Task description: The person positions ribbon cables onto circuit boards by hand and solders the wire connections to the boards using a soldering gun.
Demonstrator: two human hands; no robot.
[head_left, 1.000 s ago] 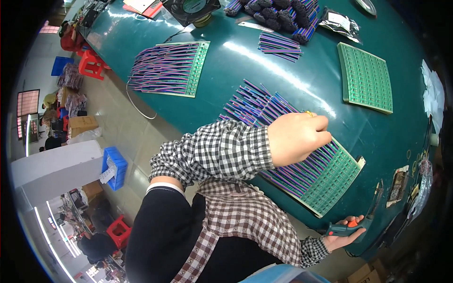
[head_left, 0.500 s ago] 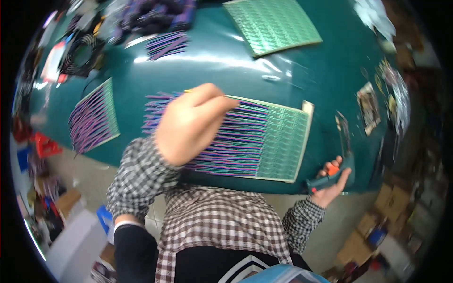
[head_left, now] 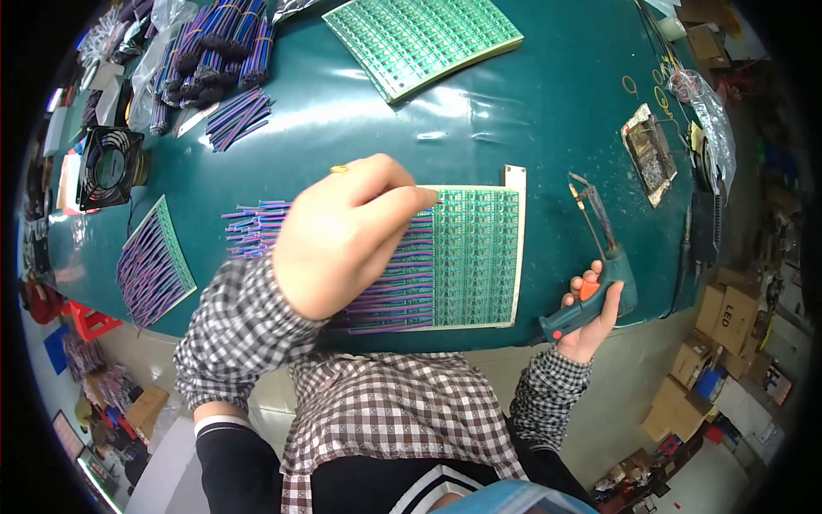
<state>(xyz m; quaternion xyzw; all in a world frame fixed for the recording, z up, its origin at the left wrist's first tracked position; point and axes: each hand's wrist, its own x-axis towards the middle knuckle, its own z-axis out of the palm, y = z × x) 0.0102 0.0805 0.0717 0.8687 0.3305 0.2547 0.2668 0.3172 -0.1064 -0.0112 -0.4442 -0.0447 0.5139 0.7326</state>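
In front of me a green circuit board panel (head_left: 478, 257) lies on a pale backing board (head_left: 515, 176), with rows of blue and purple wires (head_left: 402, 295) running leftward off it. My left hand (head_left: 347, 227) hovers over these wires, thumb and forefinger pinched at the panel's far edge. A short dark wire end shows at the fingertips; the rest of it is hidden under the hand. To the right of the panel, my right hand (head_left: 589, 321) grips a dark green soldering gun (head_left: 618, 283) with an orange trigger. Its tip points away from me, apart from the panel.
A stack of green panels (head_left: 428, 43) lies at the far side. Wire bundles (head_left: 218, 43), loose wires (head_left: 240, 120) and a black fan (head_left: 111, 167) are at the left, near another wired panel (head_left: 158, 261). A soldering stand (head_left: 648, 154) sits at the right.
The whole view has shifted, and the table things appear further left or lower. Relative to the panel, my left fingertips have moved right to the wires' ends. My right hand keeps hold of the soldering gun.
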